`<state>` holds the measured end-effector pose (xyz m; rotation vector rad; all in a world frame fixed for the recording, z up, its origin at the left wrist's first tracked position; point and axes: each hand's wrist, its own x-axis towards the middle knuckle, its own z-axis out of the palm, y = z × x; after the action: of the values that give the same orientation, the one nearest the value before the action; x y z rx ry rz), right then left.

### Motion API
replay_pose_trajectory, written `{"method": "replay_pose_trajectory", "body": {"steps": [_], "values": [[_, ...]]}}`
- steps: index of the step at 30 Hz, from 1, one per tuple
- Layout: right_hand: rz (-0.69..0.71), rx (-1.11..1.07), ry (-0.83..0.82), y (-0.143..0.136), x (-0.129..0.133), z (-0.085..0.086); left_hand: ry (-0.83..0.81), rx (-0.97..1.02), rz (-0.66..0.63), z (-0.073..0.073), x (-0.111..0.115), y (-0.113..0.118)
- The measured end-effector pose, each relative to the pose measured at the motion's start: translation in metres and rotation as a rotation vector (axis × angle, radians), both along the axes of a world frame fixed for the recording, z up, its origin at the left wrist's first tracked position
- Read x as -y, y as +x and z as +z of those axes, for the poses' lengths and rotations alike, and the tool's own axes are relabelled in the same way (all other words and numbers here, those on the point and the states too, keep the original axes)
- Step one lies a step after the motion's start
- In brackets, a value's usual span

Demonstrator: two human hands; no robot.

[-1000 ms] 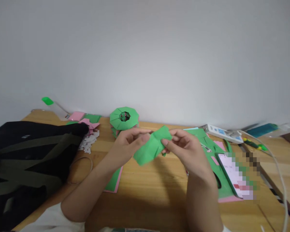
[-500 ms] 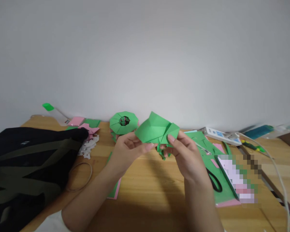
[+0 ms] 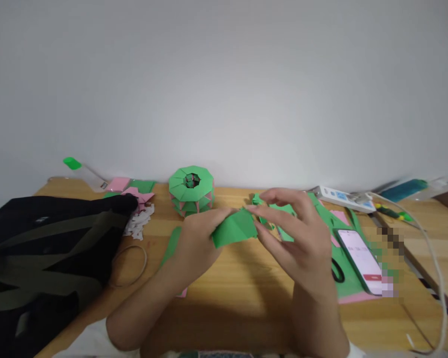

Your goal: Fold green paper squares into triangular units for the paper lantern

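Note:
My left hand is closed around the left end of a folded piece of green paper, held up above the wooden table. The thumb lies along its upper edge. At the paper's right end, my right hand pinches the edge between thumb and index finger, its other fingers bent and raised. Beyond the hands stands a round green and pink folded-paper ring with a hole in its top. Small crumpled green paper pieces lie behind the right fingertips, partly hidden.
At the left a dark bag covers the table, beside a rubber band and white scraps. A phone rests on green sheets at the right. Behind it are a power strip and a white cable.
The green paper has been turned and tilted, now showing a narrower face. My right hand has shifted right, its fingers more spread out. The view has moved slightly.

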<state>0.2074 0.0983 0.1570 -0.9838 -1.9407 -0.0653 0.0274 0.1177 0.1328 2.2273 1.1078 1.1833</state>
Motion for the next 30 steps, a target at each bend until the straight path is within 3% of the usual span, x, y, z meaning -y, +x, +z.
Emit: {"method": "replay_pose_trajectory", "body": {"steps": [3,8,12,18,23,26,30], "values": [[-0.005,0.093,0.075,0.004,0.007,0.009,0.051,-0.053,-0.052,0.000,0.003,0.000],[0.068,0.170,0.017,0.005,0.014,0.011,-0.007,-0.118,-0.141,0.002,0.009,0.000],[0.024,0.138,-0.054,0.002,0.028,-0.004,-0.099,-0.137,-0.182,-0.003,0.017,-0.006],[-0.028,0.036,-0.118,-0.008,0.055,-0.039,-0.111,-0.139,-0.226,-0.028,0.034,-0.009],[-0.164,-0.060,-0.047,-0.018,0.076,-0.059,-0.255,-0.079,-0.051,-0.047,0.059,0.003],[-0.188,-0.102,-0.045,-0.022,0.087,-0.065,-0.304,0.050,-0.100,-0.049,0.070,0.007],[-0.172,-0.132,-0.043,-0.025,0.096,-0.068,-0.316,0.058,-0.136,-0.047,0.078,0.005]]}}
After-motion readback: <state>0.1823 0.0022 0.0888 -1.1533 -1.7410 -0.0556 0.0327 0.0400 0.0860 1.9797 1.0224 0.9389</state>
